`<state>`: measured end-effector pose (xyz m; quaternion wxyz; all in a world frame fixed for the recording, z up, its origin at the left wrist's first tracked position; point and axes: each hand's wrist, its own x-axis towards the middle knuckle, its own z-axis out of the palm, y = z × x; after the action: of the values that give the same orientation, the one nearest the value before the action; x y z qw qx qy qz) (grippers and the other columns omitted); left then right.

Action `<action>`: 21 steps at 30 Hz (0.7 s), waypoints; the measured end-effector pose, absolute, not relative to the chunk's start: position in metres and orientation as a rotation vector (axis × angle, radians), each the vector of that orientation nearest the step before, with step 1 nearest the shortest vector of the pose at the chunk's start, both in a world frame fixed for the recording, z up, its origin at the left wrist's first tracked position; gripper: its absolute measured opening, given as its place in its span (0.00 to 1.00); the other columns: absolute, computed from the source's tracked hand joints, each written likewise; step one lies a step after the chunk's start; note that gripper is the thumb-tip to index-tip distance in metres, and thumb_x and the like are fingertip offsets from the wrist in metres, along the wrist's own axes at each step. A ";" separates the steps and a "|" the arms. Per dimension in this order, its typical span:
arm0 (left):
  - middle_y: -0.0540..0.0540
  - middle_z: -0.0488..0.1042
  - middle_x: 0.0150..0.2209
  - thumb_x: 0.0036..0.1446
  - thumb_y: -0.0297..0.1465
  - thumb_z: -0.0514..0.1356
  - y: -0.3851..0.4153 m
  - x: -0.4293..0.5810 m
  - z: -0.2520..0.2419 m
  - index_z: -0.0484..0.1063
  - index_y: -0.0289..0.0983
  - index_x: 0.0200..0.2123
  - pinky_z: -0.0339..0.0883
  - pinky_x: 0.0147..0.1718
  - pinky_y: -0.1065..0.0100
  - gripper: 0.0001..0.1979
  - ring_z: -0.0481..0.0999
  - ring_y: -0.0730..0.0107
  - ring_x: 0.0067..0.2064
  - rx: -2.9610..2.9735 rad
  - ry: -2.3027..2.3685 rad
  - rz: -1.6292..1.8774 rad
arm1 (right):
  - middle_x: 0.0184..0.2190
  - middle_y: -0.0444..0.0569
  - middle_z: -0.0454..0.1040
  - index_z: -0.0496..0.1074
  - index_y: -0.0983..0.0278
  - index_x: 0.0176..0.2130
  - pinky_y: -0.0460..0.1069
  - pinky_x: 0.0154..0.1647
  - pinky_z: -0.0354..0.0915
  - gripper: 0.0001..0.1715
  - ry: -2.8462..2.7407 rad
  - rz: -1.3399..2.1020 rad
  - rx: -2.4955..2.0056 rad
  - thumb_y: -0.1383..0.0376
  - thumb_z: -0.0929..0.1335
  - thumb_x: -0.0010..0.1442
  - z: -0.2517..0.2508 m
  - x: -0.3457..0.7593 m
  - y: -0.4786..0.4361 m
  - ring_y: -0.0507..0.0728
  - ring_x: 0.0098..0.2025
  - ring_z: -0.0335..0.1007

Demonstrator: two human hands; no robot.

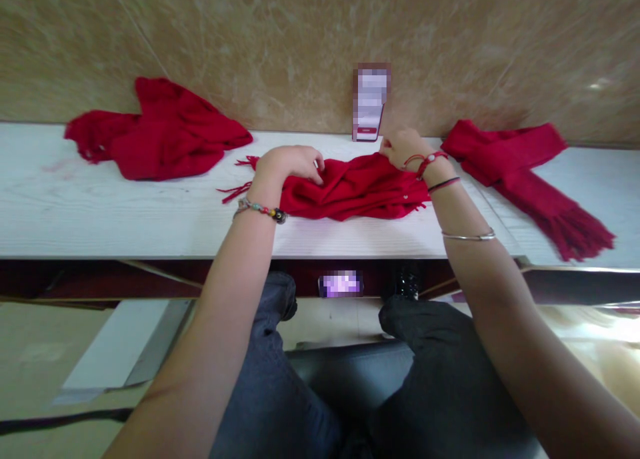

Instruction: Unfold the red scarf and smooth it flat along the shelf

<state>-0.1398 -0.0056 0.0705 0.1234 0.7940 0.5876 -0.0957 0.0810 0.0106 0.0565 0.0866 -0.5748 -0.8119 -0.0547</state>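
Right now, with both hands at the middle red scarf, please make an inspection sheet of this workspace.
Surface: white wood-grain tabletop, faint reddish marks at left.
Job's things: middle red scarf, bunched, fringed; left red scarf, heaped; right red scarf, folded over, fringed end nearest the front edge.
Clutter: phone upright against the marbled wall; lit screen below the tabletop's front edge.
Hands: left hand curled over the middle red scarf; right hand at its back edge, toward the right; grip unclear for both.
Cables: nothing certain; dark strip at lower left, cannot tell what.
Surroundings: black seat, white panel below.
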 end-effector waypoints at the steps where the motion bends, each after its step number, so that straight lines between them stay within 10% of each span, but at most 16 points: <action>1: 0.49 0.77 0.43 0.46 0.35 0.61 -0.006 -0.139 0.070 0.71 0.39 0.49 0.63 0.42 0.73 0.24 0.73 0.67 0.43 2.309 1.744 -0.289 | 0.37 0.53 0.74 0.74 0.69 0.34 0.52 0.44 0.63 0.09 -2.500 -0.146 -1.696 0.71 0.63 0.59 0.056 0.084 0.010 0.59 0.43 0.69; 21: 0.45 0.77 0.41 0.52 0.25 0.58 -0.008 -0.169 0.085 0.75 0.30 0.42 0.64 0.41 0.73 0.14 0.73 0.71 0.41 2.148 2.077 0.670 | 0.42 0.54 0.74 0.77 0.67 0.40 0.52 0.53 0.62 0.12 -2.250 -0.231 -1.730 0.68 0.65 0.59 0.071 0.088 0.006 0.61 0.51 0.66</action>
<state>-0.1689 -0.0079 0.0851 0.0400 0.7010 0.6777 0.2185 0.0882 0.0059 0.0712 0.1465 -0.6008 -0.7817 -0.0801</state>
